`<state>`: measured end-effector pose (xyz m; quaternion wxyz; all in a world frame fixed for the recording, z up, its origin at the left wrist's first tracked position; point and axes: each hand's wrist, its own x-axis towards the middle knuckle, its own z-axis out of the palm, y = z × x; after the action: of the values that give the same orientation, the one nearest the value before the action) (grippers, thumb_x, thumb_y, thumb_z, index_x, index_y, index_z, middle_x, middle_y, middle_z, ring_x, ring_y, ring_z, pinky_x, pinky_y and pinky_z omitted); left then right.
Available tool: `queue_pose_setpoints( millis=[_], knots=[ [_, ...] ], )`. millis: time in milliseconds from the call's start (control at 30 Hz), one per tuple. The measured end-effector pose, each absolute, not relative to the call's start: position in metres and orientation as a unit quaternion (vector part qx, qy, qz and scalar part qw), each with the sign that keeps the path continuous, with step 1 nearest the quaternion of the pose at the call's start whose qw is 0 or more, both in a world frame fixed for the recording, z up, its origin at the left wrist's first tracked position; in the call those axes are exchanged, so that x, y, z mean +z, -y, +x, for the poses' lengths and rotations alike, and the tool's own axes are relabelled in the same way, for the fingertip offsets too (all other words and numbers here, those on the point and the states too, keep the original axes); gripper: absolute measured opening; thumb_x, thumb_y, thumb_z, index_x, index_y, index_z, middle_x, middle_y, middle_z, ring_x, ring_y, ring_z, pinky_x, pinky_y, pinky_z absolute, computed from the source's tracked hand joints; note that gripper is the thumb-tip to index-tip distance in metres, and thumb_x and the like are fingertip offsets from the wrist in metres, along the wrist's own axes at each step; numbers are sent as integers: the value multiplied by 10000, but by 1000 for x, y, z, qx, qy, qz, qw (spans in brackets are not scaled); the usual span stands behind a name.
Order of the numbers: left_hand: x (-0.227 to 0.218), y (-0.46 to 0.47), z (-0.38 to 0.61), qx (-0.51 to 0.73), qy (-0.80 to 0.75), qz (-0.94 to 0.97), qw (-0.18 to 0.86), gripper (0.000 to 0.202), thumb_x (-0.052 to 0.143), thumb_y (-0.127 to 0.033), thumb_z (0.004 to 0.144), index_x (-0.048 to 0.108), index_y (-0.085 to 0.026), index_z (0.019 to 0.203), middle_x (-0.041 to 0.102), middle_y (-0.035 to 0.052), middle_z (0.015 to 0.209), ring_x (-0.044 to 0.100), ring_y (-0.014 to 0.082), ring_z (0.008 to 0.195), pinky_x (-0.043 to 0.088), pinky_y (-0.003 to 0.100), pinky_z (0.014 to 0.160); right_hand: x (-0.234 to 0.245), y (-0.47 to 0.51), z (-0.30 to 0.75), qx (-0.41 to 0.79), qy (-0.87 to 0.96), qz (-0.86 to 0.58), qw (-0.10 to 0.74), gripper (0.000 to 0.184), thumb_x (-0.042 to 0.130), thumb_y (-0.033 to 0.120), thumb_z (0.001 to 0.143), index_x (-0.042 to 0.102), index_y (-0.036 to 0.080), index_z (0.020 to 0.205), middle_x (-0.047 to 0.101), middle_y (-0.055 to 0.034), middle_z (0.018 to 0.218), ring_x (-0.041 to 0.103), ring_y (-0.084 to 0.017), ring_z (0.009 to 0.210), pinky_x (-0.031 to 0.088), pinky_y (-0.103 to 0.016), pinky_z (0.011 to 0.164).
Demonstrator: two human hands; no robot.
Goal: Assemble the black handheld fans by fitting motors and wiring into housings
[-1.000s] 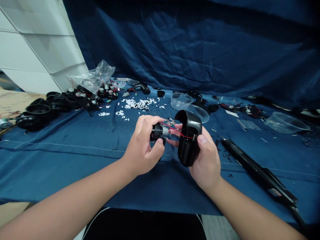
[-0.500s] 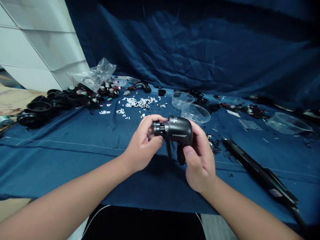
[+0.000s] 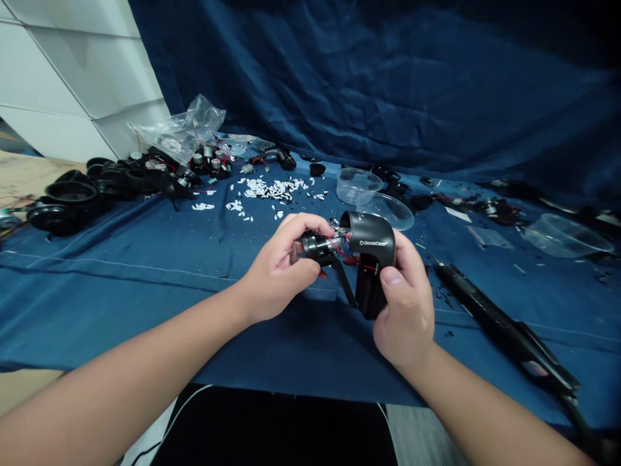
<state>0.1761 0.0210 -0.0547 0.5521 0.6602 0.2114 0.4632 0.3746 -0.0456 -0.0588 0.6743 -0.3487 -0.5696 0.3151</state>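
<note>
drawn apart since half a second earlier, when the motor unit point(image 3: 317, 246) sat at the mouth of the black housing point(image 3: 372, 234), the two now had a gap between them, both near the centre of the frame, with a red wire point(image 3: 336, 252) showing across it. the left hand point(image 3: 276, 268) gripped the motor unit, its thumb below and its forefinger over the top. the right hand point(image 3: 407, 307) was closed around the housing, which bore pale lettering and had its open mouth towards the left of the frame. below the motor unit a curved black strip point(image 3: 344, 285) slanted down to the right; whether its lower end touched the housing could not be told. white pieces point(image 3: 274, 188) lay scattered on the blue cloth point(image 3: 145, 265) in the upper middle, with a clear bowl point(image 3: 359, 188) to their right. black round parts point(image 3: 72, 191) were heaped at the left edge, a clear bag point(image 3: 182, 133) in the upper left, and a long black tool point(image 3: 499, 323) ran slantwise through the lower right.
</note>
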Motion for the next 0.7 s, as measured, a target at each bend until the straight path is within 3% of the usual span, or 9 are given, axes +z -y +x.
queue_pose_setpoints(
  millis=[133, 300, 467, 567, 700],
  knots=[
    [-55, -21, 178, 484, -151, 649, 567, 341, 790, -332, 975, 680, -270, 1292, 637, 58, 1285, 691, 189, 1005, 658, 290, 798, -56, 45, 374, 425, 508, -340, 668, 434, 690, 545, 1084, 756, 274, 1417, 759, -80, 1470, 742, -318, 1382, 685, -530, 1168],
    [-60, -23, 180, 505, -97, 637, 574, 322, 839, -394, 982, 703, -282, 1251, 679, 33, 1229, 671, 177, 1019, 569, 266, 813, -61, 42, 378, 497, 454, -331, 662, 415, 611, 590, 1141, 790, 322, 1404, 758, -47, 1474, 750, -289, 1374, 733, -475, 1056],
    [-59, -19, 178, 517, -126, 635, 560, 293, 845, -415, 1029, 698, -279, 1243, 645, 22, 1208, 610, 174, 1050, 516, 281, 898, -63, 44, 376, 446, 530, -340, 636, 437, 683, 542, 1121, 773, 280, 1458, 739, -65, 1516, 679, -311, 1492, 547, -547, 1349],
    [-58, -15, 179, 526, -163, 624, 554, 316, 827, -480, 1065, 647, -278, 1229, 636, 19, 1190, 598, 167, 1011, 521, 274, 861, -65, 47, 375, 394, 580, -336, 629, 441, 728, 493, 1117, 728, 306, 1516, 721, -50, 1548, 700, -287, 1451, 593, -506, 1289],
    [-59, -10, 182, 531, -231, 598, 554, 332, 738, -549, 1122, 592, -285, 1260, 602, 23, 1250, 579, 135, 890, 517, 238, 694, -70, 48, 374, 348, 634, -345, 598, 479, 705, 444, 1152, 645, 335, 1615, 715, -47, 1545, 736, -252, 1358, 642, -452, 1189]
  ],
)
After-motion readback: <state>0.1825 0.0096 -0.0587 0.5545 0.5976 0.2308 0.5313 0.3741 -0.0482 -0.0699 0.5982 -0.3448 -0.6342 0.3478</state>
